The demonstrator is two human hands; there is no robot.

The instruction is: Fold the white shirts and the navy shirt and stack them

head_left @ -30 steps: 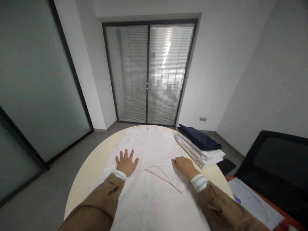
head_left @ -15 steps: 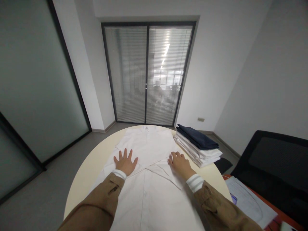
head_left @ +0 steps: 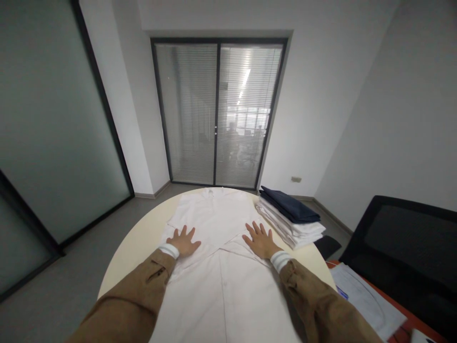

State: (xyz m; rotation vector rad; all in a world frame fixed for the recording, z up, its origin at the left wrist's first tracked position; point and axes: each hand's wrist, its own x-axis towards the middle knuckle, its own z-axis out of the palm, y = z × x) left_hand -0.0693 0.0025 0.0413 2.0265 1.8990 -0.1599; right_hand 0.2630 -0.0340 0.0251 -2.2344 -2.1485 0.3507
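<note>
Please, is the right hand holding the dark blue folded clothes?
No, the right hand lies open on the white shirt, apart from the dark blue folded clothes.

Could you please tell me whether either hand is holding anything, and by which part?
Nothing is held: the left hand and the right hand both lie open on the white shirt, fingers spread, gripping no part of it.

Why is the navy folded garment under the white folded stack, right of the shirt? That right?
No, it isn't under the stack. In the head view, the navy folded garment lies on top of the white folded stack, right of the white shirt.
</note>
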